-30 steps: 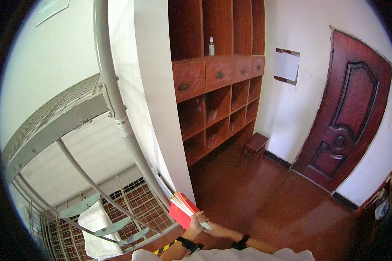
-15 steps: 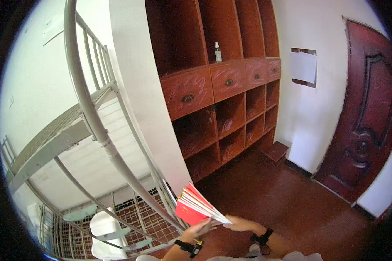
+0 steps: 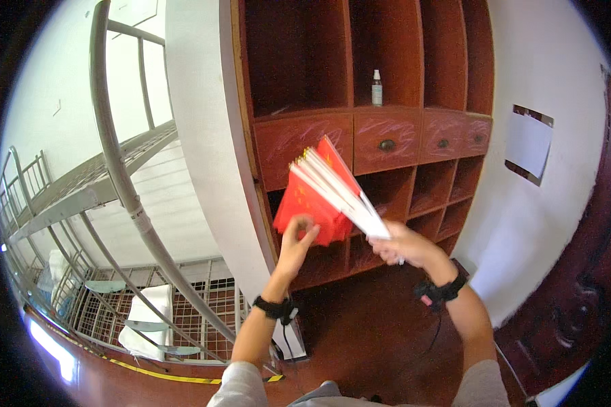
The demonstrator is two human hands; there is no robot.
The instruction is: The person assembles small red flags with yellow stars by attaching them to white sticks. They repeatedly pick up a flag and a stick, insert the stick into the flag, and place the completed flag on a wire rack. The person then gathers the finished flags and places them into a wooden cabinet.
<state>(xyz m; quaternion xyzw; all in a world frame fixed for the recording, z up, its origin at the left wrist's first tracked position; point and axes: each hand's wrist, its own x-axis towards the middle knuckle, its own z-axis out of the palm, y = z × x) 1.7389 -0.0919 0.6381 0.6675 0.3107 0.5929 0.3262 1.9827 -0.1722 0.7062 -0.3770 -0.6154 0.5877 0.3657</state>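
My right hand [image 3: 406, 245] is closed round the lower ends of a bundle of small red hand flags [image 3: 332, 197] on white sticks. The sticks fan out to the upper left, with gold tips at the top and the red cloth hanging on their left. At the lower left edge of the cloth, my left hand [image 3: 297, 243] has its thumb and fingers curled in a pinch on the flags. The cloth and fingertips are slightly blurred there. A black band with a small device sits on each wrist.
Ahead stands a reddish-brown wooden cabinet [image 3: 305, 129] with open compartments and drawers; a spray bottle [image 3: 377, 88] stands on it. On the left is a metal bunk bed [image 3: 125, 203] with a white folded item [image 3: 149, 319]. A paper sheet [image 3: 528, 144] hangs right, near a dark red door [image 3: 557, 305].
Both hands have risen with the flags toward the cabinet. My left hand has shifted from the bundle's lower end to the cloth's left edge. The view has turned and moved closer to the cabinet.
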